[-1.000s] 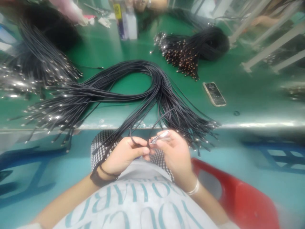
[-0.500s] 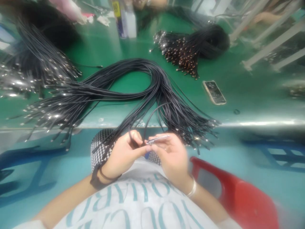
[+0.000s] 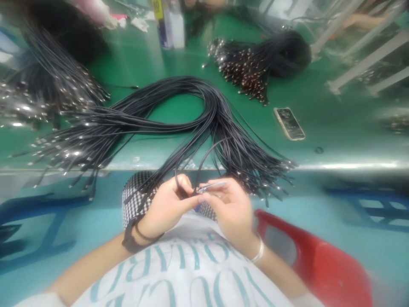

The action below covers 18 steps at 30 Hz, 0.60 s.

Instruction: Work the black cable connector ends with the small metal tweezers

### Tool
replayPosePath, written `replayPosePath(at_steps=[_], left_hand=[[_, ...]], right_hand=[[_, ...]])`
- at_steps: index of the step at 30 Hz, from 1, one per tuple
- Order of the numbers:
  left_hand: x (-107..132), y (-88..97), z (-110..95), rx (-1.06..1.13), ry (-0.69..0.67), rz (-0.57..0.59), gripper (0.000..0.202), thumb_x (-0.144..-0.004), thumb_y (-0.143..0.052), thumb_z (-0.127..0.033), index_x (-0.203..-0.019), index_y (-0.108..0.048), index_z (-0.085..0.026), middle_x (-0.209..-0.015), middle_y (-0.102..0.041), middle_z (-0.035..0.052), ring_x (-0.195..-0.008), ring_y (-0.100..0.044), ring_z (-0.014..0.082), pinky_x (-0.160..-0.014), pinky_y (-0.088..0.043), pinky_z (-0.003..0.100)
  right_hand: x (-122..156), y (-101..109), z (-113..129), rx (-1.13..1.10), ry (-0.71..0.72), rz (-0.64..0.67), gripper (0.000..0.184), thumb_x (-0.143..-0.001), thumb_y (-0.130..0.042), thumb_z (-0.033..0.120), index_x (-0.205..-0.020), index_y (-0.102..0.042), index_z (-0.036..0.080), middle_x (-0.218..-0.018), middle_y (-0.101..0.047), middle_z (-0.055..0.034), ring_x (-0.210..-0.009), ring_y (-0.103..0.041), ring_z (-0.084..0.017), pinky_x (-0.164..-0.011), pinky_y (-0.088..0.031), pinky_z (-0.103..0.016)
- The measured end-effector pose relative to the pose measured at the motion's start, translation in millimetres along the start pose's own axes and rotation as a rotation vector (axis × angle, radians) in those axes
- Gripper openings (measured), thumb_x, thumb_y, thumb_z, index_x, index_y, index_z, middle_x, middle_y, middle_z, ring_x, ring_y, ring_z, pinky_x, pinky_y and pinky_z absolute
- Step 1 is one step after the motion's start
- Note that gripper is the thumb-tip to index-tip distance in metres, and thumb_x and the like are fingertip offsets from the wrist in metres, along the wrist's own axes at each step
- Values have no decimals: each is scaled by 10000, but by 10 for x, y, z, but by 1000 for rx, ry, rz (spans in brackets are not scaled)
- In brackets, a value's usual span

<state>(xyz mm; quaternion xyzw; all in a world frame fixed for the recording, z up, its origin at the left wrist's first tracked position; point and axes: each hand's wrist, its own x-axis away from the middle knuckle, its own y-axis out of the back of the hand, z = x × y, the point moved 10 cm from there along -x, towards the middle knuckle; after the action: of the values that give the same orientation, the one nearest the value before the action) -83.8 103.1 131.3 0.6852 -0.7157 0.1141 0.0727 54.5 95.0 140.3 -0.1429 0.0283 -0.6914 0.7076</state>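
My left hand (image 3: 168,204) is closed, pinching the end of a thin black cable (image 3: 204,160) that loops up toward the table edge. My right hand (image 3: 231,209) is closed around a slim silver metal piece (image 3: 211,186), its tip held against the cable end between both hands. The two hands meet over my lap, just below the table's front edge. A large looped bundle of black cables (image 3: 179,111) with metal tips lies on the green table (image 3: 335,128), its ends hanging over the edge near my hands.
A phone (image 3: 289,123) lies on the table to the right. Another cable bundle (image 3: 262,64) sits at the back right, and more cables (image 3: 47,85) pile at the left. Bottles (image 3: 171,25) stand at the back. A red chair (image 3: 319,264) is at my right.
Both hands have shifted slightly left and closer together. The silver piece now points more level toward the cable end, and the held cable's loop has risen a little.
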Motion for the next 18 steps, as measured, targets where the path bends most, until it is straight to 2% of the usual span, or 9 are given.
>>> replayPosePath(at_steps=[6,12,14,15,17,18], left_hand=[[12,-26,90,26,32,34,345,-648,-820,-218,-646,-477,-182,-625,-530,-74,-578,-544,89,-541,-454,197],[3,-70,236,22,134,100,375,-664,-815,-316,-671,-459,-201,-593,-557,-81,-510,-563,103,-509,-470,220],[-11,-97,269,-118,130,177,297,-716,-773,-334,-697,-509,-199,-629,-616,-55,-529,-590,122,-539,-478,238],[-12,-130,288,-233,103,242,227,-757,-737,-340,-733,-563,-197,-688,-664,-30,-585,-621,139,-588,-492,253],[16,-230,364,-518,10,411,138,-848,-639,-346,-857,-674,-213,-875,-739,16,-795,-676,189,-756,-504,298],[41,-273,444,-648,-24,492,174,-883,-590,-352,-944,-703,-234,-963,-752,26,-904,-680,213,-840,-491,323]], right_hand=[[-12,42,1,22,-12,-44,150,-783,-748,200,-895,-652,227,-857,-743,6,-796,-738,-162,-684,-610,-246],[0,88,42,5,26,-122,180,-761,-760,219,-875,-622,223,-858,-722,12,-727,-742,-175,-656,-615,-263],[-42,270,164,73,103,-204,196,-774,-747,274,-897,-606,216,-883,-712,-2,-703,-738,-182,-658,-614,-289],[-85,435,261,155,148,-277,210,-794,-725,314,-927,-596,215,-901,-709,-8,-707,-735,-181,-675,-612,-300],[-224,877,512,381,220,-456,261,-839,-663,385,-1010,-572,210,-934,-706,-20,-739,-727,-177,-725,-602,-319],[-323,1130,648,555,222,-552,273,-871,-610,417,-1040,-559,208,-936,-702,-16,-770,-719,-169,-752,-593,-317]])
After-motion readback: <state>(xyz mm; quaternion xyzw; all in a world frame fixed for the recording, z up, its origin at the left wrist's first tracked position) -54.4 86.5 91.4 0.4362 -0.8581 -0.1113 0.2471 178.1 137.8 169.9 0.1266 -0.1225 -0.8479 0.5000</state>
